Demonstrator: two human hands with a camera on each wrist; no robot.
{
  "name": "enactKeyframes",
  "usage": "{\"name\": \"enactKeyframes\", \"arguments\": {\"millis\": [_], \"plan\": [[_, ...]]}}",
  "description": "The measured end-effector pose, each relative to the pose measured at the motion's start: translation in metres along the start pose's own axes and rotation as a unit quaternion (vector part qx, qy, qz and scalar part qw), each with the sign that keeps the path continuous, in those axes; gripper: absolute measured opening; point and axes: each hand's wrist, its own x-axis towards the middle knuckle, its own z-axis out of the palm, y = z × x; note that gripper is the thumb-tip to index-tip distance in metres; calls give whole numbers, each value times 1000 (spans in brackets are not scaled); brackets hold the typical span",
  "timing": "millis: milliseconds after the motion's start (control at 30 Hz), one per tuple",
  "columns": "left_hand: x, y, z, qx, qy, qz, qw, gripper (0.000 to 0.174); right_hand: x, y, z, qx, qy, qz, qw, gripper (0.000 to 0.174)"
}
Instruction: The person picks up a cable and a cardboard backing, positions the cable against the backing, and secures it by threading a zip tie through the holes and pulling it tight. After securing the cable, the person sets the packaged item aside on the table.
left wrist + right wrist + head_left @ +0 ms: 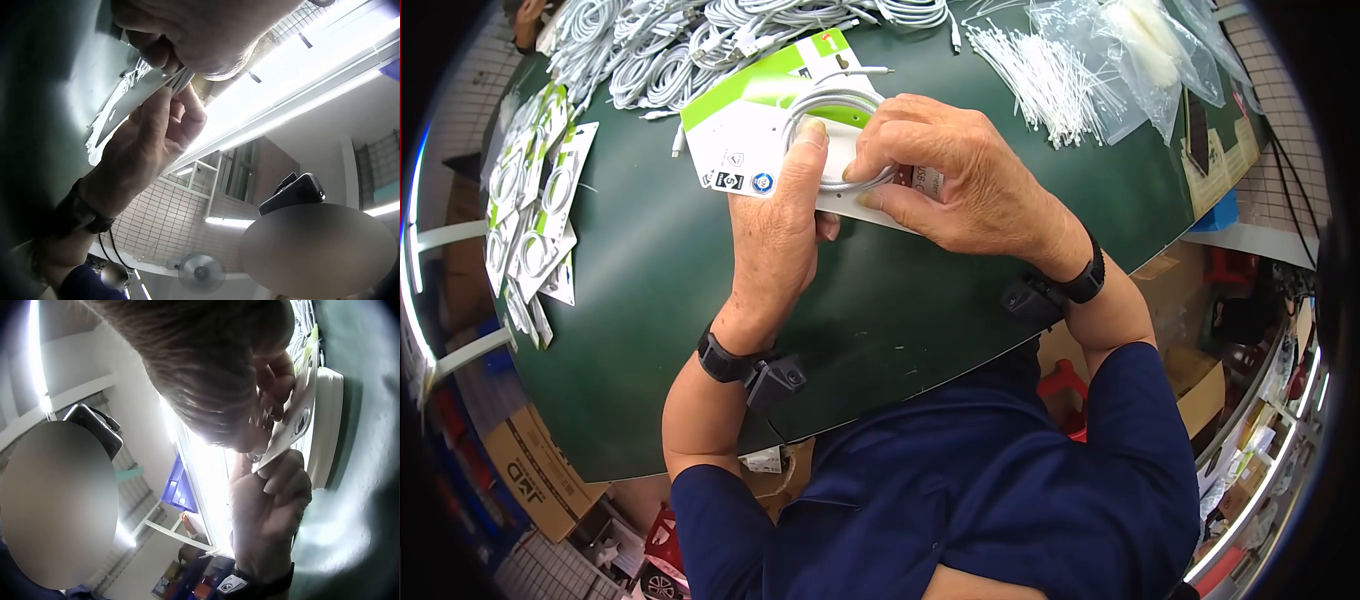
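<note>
A coiled grey-white cable (830, 100) lies against a white and green printed card (735, 135) in the head view. The left hand (775, 215) grips card and coil, its thumb pressed on the coil's left side and its fingers behind the card. At the coil's right side, the right hand (960, 175) pinches with thumb and fingers, covering part of the card's print. In the left wrist view the right hand (150, 134) holds the card's edge from the far side. The right wrist view shows the left hand (269, 506) under the tilted card (290, 428).
Many coiled cables (665, 50) are heaped along the far side of the green table (630, 320). Carded cables (530, 215) lie in a pile at the left. White cable ties (1040, 85) and clear plastic bags (1150, 60) lie at the far right, near a dark phone (1196, 130).
</note>
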Motion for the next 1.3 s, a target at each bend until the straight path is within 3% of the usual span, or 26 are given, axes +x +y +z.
{"name": "enactKeyframes", "arguments": {"millis": [267,400,500,767,933,1067,1133,1167,1233,1300], "plan": [[-1,-1,0,24,7,-5,1000,34,0,0,-1,14,-25,30,999,28],[0,-1,0,46,25,5,999,34,-1,6,5,-8,-1,-16,1000,29],[0,-1,0,52,39,19,998,33,-1,7,10,-85,56,-99,990,36],[0,-5,-6,61,59,45,995,32,3,1,9,-142,91,-152,974,45],[7,-6,-10,45,69,68,994,30,6,-1,-4,-131,140,-171,966,41],[10,2,-18,37,100,94,990,30,7,23,-37,-159,207,-132,956,32],[14,8,-24,6,108,112,988,30,0,46,-62,-264,213,100,935,18],[16,10,-27,-9,112,120,986,30,-5,56,-73,-266,218,98,934,18],[20,14,-31,-6,114,128,985,30,-14,74,-88,-406,162,229,870,18],[22,14,-33,0,125,135,983,30,-18,84,-93,-426,123,261,857,18]]}}
